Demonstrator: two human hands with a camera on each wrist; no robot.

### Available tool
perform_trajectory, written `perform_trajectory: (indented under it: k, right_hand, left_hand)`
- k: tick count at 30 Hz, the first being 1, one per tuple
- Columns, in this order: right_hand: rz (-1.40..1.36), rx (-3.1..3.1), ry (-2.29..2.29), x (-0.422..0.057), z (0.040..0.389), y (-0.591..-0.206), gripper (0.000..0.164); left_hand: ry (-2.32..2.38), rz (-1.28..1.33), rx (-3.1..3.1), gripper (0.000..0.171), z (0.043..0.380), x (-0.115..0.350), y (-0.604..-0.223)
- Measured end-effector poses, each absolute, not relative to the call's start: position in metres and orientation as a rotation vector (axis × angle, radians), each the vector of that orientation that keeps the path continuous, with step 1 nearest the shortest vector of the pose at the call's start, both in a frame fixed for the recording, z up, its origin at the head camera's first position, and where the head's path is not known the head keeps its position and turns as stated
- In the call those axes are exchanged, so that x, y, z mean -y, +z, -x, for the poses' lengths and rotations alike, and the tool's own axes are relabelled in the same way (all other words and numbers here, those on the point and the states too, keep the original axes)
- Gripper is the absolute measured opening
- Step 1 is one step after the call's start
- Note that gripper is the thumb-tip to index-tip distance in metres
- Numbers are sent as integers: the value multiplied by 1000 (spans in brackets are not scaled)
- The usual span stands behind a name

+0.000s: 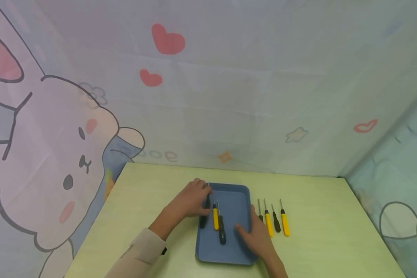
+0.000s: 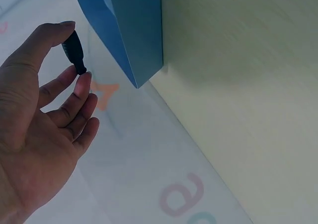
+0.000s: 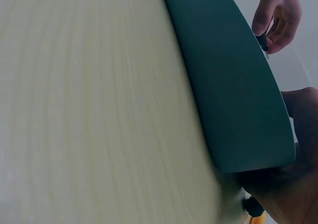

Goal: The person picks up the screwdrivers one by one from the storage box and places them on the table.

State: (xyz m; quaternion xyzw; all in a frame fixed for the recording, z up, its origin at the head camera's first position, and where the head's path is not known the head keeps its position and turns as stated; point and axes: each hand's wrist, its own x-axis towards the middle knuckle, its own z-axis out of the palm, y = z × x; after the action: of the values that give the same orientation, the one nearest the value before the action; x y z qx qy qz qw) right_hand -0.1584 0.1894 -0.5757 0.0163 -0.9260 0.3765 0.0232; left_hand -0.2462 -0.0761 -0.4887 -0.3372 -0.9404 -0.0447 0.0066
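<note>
My left hand (image 1: 194,199) reaches over the left side of a blue-grey tray (image 1: 234,251). Its thumb and fingertips pinch a black screwdriver (image 2: 73,47), partly covered by the hand in the head view. Beside it in the tray lie a yellow-handled screwdriver (image 1: 215,221) and another with a black handle (image 1: 222,231), shafts pointing away from me. My right hand (image 1: 258,235) rests at the tray's right edge, thumb spread over the inside and fingers fairly straight along the outer side. In the right wrist view the tray wall (image 3: 233,80) hides much of that hand.
Right of the tray several screwdrivers lie side by side on the pale table (image 1: 319,227): a yellow one (image 1: 285,224), a small black one (image 1: 276,222), another yellow one (image 1: 269,224) and a partly hidden black one. A printed cloth (image 1: 229,96) hangs behind the table.
</note>
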Motion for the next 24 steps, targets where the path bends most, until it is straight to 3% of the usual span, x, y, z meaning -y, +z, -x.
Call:
perform_trajectory:
  k: [11, 24]
  right_hand:
    - [-74, 2860, 1167, -191, 158, -574, 92]
    - [-126, 2780, 1301, -196, 160, -574, 61]
  left_hand:
    - [-334, 1014, 2976, 55, 234, 90, -478]
    - [-455, 936, 2979, 56, 226, 107, -484]
